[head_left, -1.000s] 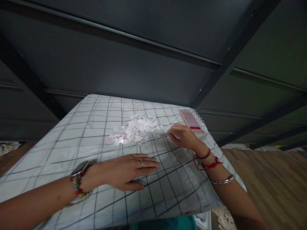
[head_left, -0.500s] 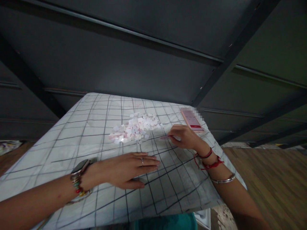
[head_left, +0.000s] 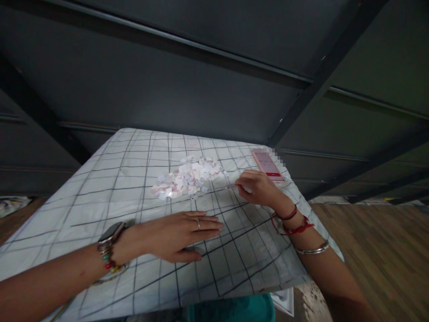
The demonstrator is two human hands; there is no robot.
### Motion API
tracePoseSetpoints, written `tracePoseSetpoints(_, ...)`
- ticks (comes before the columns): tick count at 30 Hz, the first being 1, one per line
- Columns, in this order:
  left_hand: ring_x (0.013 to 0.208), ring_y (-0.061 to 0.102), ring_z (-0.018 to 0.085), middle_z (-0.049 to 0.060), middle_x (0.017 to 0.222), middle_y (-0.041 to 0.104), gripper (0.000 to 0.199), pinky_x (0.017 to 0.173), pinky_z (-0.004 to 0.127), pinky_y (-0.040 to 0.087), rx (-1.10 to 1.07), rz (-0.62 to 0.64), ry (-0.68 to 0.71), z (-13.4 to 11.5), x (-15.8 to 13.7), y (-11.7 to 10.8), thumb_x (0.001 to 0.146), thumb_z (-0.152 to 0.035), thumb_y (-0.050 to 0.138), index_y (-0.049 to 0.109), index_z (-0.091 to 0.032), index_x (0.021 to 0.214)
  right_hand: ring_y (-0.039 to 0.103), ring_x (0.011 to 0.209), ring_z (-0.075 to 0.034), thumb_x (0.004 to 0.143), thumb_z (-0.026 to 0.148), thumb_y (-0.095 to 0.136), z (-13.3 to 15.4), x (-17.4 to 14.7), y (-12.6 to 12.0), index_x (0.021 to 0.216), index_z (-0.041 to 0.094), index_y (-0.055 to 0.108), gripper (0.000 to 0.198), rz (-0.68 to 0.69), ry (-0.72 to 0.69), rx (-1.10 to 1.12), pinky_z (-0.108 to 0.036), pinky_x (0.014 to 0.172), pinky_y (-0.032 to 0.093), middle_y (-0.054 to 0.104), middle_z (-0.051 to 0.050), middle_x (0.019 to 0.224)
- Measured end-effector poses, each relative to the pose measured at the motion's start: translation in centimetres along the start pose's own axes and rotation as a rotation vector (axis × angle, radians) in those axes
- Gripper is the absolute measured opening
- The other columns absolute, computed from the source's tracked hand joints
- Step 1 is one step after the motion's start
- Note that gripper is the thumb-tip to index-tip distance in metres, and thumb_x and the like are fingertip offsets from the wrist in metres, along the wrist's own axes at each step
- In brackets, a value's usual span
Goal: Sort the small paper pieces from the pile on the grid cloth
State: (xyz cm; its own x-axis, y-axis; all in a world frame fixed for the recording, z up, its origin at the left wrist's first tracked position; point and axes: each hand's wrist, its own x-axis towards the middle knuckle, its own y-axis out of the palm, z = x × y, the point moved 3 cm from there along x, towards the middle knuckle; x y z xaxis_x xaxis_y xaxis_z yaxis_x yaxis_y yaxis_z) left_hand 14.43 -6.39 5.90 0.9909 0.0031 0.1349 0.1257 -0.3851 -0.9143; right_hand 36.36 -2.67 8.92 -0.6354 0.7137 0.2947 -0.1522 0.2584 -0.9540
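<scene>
My left hand (head_left: 184, 236) lies flat on the checked cloth (head_left: 127, 197), fingers stretched to the right and holding nothing. Beyond it is a loose heap of small white and pinkish paper-like pieces (head_left: 187, 177). To the right of the heap, my right hand (head_left: 256, 188) is closed in a pinch over the cloth. A thin, pale, pinkish piece (head_left: 230, 185) sticks out leftward from its fingertips; its exact kind is too small to make out. Just behind the right hand lies a pink phone (head_left: 268, 166), its screen lit.
A dark panelled wall (head_left: 167, 85) borders the table's far edge. Under the near edge stand a teal tub (head_left: 234, 309) and a white-framed item (head_left: 284, 300). Wooden floor (head_left: 375, 250) shows on the right.
My right hand has shifted very slightly away from me, and the thin pale piece in its fingertips has changed its angle. My left hand and the heap look the same.
</scene>
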Motion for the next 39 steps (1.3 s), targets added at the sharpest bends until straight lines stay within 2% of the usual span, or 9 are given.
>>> tracePoseSetpoints(4, 0.128, 0.029, 0.022, 0.011, 0.138, 0.033, 0.058, 0.107, 0.036, 0.023, 0.001, 0.001, 0.003, 0.0, 0.0, 0.1, 0.085, -0.033, 0.048, 0.027, -0.014, 0.135, 0.047, 0.066, -0.014, 0.078, 0.016, 0.046, -0.4, 0.0, 0.3, 0.069, 0.016, 0.057, 0.015, 0.015, 0.043, -0.011, -0.026, 0.063, 0.035, 0.054, -0.003, 0.065)
tracePoseSetpoints(8, 0.128, 0.028, 0.023, 0.012, 0.139, 0.032, 0.058, 0.108, 0.037, 0.022, 0.012, 0.028, -0.006, 0.0, 0.0, 0.1, 0.085, -0.032, 0.047, 0.026, -0.013, 0.136, 0.05, 0.071, -0.016, 0.08, 0.017, 0.045, -1.0, -0.1, 0.5, 0.073, 0.016, 0.059, 0.015, -0.045, 0.129, -0.029, -0.027, 0.065, 0.036, 0.056, -0.005, 0.069)
tracePoseSetpoints(12, 0.128, 0.029, 0.023, 0.012, 0.138, 0.032, 0.057, 0.107, 0.038, 0.023, 0.006, 0.023, -0.003, 0.0, 0.0, 0.1, 0.085, -0.031, 0.047, 0.028, -0.013, 0.136, 0.051, 0.072, -0.015, 0.083, 0.018, 0.043, -0.8, 0.1, 0.8, 0.079, 0.016, 0.06, 0.017, -0.065, 0.094, 0.075, -0.026, 0.066, 0.038, 0.058, -0.005, 0.073)
tracePoseSetpoints(17, 0.128, 0.028, 0.023, 0.012, 0.139, 0.032, 0.057, 0.107, 0.037, 0.023, 0.006, 0.021, -0.003, 0.0, 0.0, 0.1, 0.086, -0.033, 0.046, 0.028, -0.014, 0.135, 0.051, 0.078, -0.017, 0.085, 0.017, 0.043, -0.2, 0.5, 1.4, 0.08, 0.016, 0.059, 0.017, -0.054, 0.094, 0.035, -0.028, 0.07, 0.038, 0.058, -0.006, 0.075)
tracePoseSetpoints(23, 0.128, 0.029, 0.023, 0.012, 0.138, 0.033, 0.056, 0.107, 0.036, 0.023, -0.005, -0.01, 0.008, 0.0, -0.1, 0.1, 0.086, -0.032, 0.047, 0.028, -0.014, 0.135, 0.05, 0.071, -0.014, 0.086, 0.02, 0.044, 0.5, 0.4, 1.5, 0.081, 0.017, 0.059, 0.016, 0.012, -0.057, 0.188, -0.026, 0.066, 0.038, 0.057, -0.003, 0.072)
tracePoseSetpoints(28, 0.126, 0.033, 0.022, 0.012, 0.137, 0.035, 0.053, 0.107, 0.036, 0.025, -0.015, 0.002, 0.045, 0.0, -0.2, 0.3, 0.086, -0.032, 0.047, 0.032, -0.013, 0.133, 0.051, 0.076, -0.015, 0.085, 0.018, 0.043, 0.2, 0.5, 1.7, 0.079, 0.017, 0.06, 0.018, -0.068, 0.071, 0.131, -0.027, 0.068, 0.039, 0.058, -0.005, 0.075)
tracePoseSetpoints(32, 0.123, 0.037, 0.022, 0.012, 0.134, 0.039, 0.049, 0.105, 0.034, 0.029, -0.022, -0.019, 0.084, -0.2, -0.2, 0.2, 0.086, -0.031, 0.046, 0.036, -0.012, 0.13, 0.052, 0.071, -0.013, 0.083, 0.018, 0.046, 0.6, 0.3, 1.7, 0.08, 0.018, 0.06, 0.015, 0.013, -0.022, 0.218, -0.025, 0.066, 0.04, 0.059, -0.003, 0.074)
tracePoseSetpoints(34, 0.121, 0.04, 0.022, 0.013, 0.131, 0.043, 0.047, 0.104, 0.033, 0.032, -0.032, -0.047, 0.108, -0.3, -0.1, 0.2, 0.085, -0.03, 0.046, 0.039, -0.012, 0.128, 0.053, 0.071, -0.013, 0.083, 0.019, 0.047, 0.8, 0.3, 1.5, 0.082, 0.018, 0.06, 0.014, -0.001, -0.047, 0.276, -0.025, 0.066, 0.04, 0.06, -0.003, 0.075)
tracePoseSetpoints(39, 0.117, 0.045, 0.023, 0.013, 0.125, 0.05, 0.042, 0.099, 0.032, 0.038, -0.02, -0.082, 0.139, -0.3, -0.2, 0.1, 0.085, -0.029, 0.045, 0.045, -0.013, 0.123, 0.053, 0.075, -0.015, 0.084, 0.018, 0.046, 0.6, 0.5, 1.7, 0.08, 0.017, 0.06, 0.015, -0.084, 0.097, 0.179, -0.026, 0.067, 0.04, 0.06, -0.005, 0.076)
